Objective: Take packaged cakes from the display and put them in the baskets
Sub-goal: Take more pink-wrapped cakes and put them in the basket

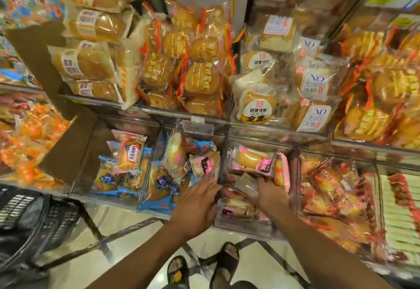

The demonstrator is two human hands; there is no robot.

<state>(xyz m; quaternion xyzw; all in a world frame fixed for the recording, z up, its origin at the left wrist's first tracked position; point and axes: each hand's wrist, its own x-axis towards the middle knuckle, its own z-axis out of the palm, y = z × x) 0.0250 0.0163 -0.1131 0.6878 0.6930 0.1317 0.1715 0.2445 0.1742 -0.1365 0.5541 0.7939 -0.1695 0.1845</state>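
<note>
My left hand (pixel 196 204) reaches with fingers spread toward the clear divider of the lower display bin, touching its edge and holding nothing. My right hand (pixel 269 194) is inside the pink-wrapper bin, fingers closed on a packaged cake (pixel 246 185) in a shiny wrapper. More pink-wrapped cakes (pixel 252 159) lie around it. Blue-wrapped cakes (pixel 159 184) fill the bin to the left. A black plastic basket (pixel 34 216) stands on the floor at lower left.
The upper shelf holds stacked bread loaves (pixel 91 61), orange-trimmed cake packs (pixel 195 66) and white-label buns (pixel 259 106). Red-wrapped cakes (pixel 329 186) fill the bin to the right. A brown cardboard flap (pixel 68 143) sticks out at left. My sandalled feet (pixel 202 270) stand on tile below.
</note>
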